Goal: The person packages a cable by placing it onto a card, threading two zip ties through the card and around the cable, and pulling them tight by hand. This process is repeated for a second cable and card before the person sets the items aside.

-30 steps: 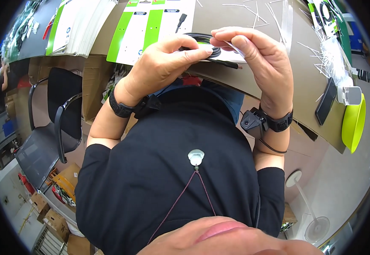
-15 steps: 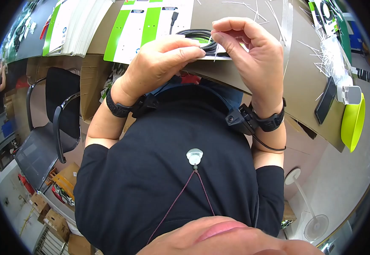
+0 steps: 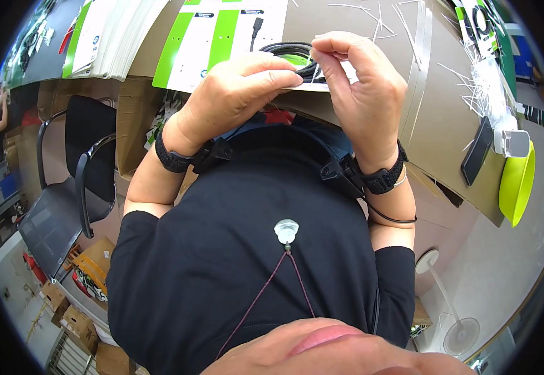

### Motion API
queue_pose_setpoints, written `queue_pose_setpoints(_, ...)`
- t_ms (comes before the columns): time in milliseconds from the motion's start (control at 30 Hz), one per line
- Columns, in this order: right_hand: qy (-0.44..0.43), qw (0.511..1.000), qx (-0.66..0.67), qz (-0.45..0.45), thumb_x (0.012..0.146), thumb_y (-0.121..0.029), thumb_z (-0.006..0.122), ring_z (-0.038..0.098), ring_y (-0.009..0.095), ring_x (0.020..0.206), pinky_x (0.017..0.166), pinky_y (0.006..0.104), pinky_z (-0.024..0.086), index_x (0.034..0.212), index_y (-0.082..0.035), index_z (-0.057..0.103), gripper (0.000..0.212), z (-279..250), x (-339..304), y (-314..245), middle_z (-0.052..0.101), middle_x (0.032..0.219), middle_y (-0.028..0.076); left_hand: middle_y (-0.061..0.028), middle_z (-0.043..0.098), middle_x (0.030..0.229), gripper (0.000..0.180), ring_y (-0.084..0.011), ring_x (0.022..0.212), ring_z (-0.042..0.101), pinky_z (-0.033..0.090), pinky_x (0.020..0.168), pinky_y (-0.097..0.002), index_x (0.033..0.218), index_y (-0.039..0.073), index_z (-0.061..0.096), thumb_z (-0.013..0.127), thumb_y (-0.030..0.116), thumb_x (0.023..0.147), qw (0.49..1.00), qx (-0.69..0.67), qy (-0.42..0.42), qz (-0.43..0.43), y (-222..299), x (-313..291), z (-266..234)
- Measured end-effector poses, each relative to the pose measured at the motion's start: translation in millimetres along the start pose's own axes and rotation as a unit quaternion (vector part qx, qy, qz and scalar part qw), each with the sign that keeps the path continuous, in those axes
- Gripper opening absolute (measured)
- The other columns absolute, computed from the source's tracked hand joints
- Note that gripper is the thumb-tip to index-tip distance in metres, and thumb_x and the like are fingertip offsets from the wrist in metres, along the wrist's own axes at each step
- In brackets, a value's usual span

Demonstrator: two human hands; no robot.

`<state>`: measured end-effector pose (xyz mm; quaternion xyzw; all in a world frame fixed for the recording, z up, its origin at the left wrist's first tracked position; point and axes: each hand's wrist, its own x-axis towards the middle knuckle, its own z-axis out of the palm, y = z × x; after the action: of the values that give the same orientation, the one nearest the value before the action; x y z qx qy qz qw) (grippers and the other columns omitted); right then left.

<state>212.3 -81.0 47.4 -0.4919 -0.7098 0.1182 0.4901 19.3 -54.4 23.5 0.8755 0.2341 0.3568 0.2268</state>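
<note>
A coil of black cable [image 3: 294, 48] lies on a white and green packaging card [image 3: 187, 47] near the table's front edge. My left hand [image 3: 237, 87] grips the card's near edge beside the coil, thumb and forefinger closed; its other fingers are hidden. At the coil's right side my right hand [image 3: 365, 81] pinches a thin white cable tie [image 3: 314, 70] between thumb and forefinger. The tie runs down across the coil toward the card's edge, and its far end is hidden.
Loose white cable ties [image 3: 378, 22] lie scattered behind my right hand, with a bunch [image 3: 487, 81] farther right. A black phone [image 3: 477, 150] and a yellow-green bowl [image 3: 517, 184] are at the right edge. Stacked cards [image 3: 119, 40] stand left; below them is a black chair [image 3: 88, 144].
My right hand and wrist have shifted slightly left and nearer to me, still pinching the tie. My left hand stays almost in place.
</note>
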Motion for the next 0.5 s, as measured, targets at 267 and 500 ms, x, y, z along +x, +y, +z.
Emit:
queue_pose_setpoints(267,-0.130,0.985,-0.060,-0.101,0.076,0.003,0.066,0.066,0.025,0.082,0.074,0.0319,0.053,0.087,-0.002,0.065,0.012,-12,-3,-5,0.067,0.091,0.009,-0.0109,0.066,0.095,0.022,-0.0286,0.085,0.064,0.053,0.074,-0.0329,0.102,0.005,0.065,0.063,-0.001,0.080,1.000,0.000,0.003,-0.005,-4,-3,-9)
queue_pose_setpoints(500,-0.168,0.951,-0.096,-0.241,0.071,-0.001,0.065,0.065,0.026,0.093,0.079,0.0367,0.053,0.089,-0.007,0.067,0.019,-14,-9,9,0.067,0.098,0.006,-0.0111,0.064,0.098,0.026,-0.0269,0.090,0.063,0.051,0.078,-0.0321,0.102,0.003,0.062,0.063,-0.006,0.078,0.998,-0.052,-0.032,-0.035,-4,3,-17)
